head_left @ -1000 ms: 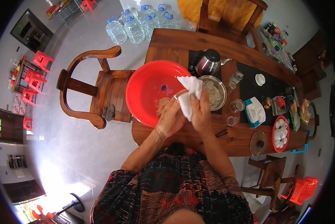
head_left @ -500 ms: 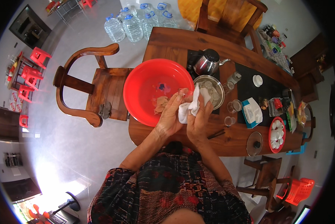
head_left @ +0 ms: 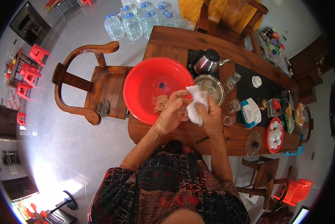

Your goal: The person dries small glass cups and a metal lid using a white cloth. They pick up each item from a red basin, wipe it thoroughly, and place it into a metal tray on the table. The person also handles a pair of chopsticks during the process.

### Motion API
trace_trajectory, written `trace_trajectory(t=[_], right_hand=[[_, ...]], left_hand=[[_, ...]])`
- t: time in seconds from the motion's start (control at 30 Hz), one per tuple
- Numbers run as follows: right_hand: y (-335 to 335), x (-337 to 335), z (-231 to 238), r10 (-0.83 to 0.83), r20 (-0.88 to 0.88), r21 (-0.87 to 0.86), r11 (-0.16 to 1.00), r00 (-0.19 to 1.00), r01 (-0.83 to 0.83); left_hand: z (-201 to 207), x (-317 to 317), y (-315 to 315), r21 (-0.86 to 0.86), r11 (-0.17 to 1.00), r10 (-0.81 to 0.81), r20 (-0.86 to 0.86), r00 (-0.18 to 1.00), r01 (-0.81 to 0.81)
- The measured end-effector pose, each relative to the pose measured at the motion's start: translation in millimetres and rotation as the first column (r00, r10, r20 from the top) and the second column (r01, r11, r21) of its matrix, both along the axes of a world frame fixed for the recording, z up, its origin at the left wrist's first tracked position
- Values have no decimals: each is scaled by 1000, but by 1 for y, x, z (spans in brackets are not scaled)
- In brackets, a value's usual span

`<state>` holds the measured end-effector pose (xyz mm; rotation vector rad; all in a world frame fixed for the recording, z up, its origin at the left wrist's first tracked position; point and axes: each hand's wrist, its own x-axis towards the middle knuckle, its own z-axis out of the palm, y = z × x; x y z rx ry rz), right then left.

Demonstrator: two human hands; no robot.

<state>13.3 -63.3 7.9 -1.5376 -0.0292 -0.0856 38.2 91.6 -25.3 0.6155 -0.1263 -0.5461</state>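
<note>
White and crumpled, the cloth (head_left: 194,111) rises to a soft corner, pinched between thumb and fingers of the right hand (head_left: 213,118), above the table (head_left: 235,141) between basin (head_left: 143,87) and bowl (head_left: 223,94). The left hand (head_left: 169,116) curls half open; I cannot tell what it holds.

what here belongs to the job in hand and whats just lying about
Likely in use:
white cloth, in the right hand
something clear, left hand
red basin
metal bowl

Apparently just lying about:
kettle
tissue box
glass lid
large bottles
</note>
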Motion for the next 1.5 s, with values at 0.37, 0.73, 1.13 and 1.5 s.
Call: trace_trajectory(t=[0.37, 0.73, 1.13, 1.5], right_hand=[[-3, -2, 8, 263, 261, -569, 819, 929, -72], [-8, -6, 4, 99, 212, -440, 898, 972, 4], [-12, -24, -8, -86, 270, -380, 906, 959, 188], [-2, -26, 17, 240, 410, -699, 702, 880, 134]], left_hand=[[18, -9, 11, 567, 812, -233, 103, 967, 136], [31, -15, 0, 482, 844, -50, 510, 859, -237], [10, -16, -6, 508, 800, -71, 608, 791, -319], [30, -28, -2, 625, 658, -138, 649, 749, -420]])
